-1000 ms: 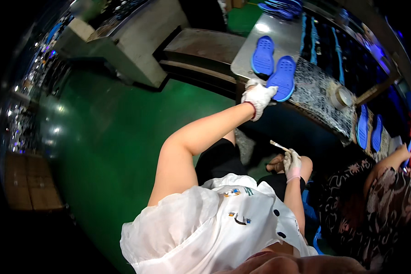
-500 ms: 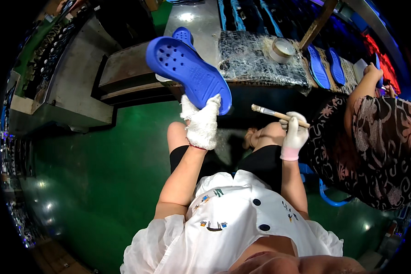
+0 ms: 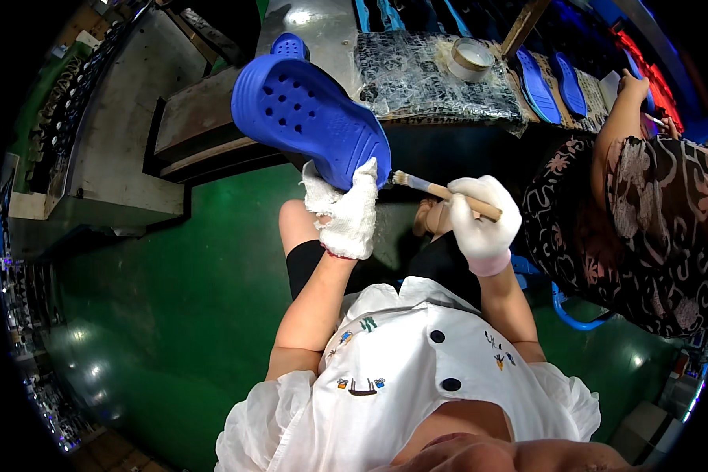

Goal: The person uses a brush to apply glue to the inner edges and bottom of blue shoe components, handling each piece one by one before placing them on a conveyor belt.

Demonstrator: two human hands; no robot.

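Observation:
My left hand (image 3: pixel 342 212), in a white knit glove, is closed round the heel end of a blue clog upper (image 3: pixel 311 118). Rows of round holes dot its toe end, which points away to the upper left. In my white-gloved right hand (image 3: pixel 484 216) is a paintbrush (image 3: pixel 440 190) with a wooden handle. Its bristle tip is at the right edge of the clog's heel; whether it touches cannot be made out. Behind the held clog, a second blue perforated piece (image 3: pixel 289 47) lies on the metal table.
A round tub (image 3: pixel 470 60) stands on the plastic-wrapped bench (image 3: pixel 401 82). Blue soles (image 3: pixel 536 88) lie to its right. A co-worker in a patterned top (image 3: pixel 645 228) sits close on my right, one arm reaching forward. A metal machine (image 3: pixel 106 134) stands at left.
The brush has moved left, from well apart to the clog's heel edge. The clog has tilted, showing more of its side. The bench now appears slightly higher and farther left.

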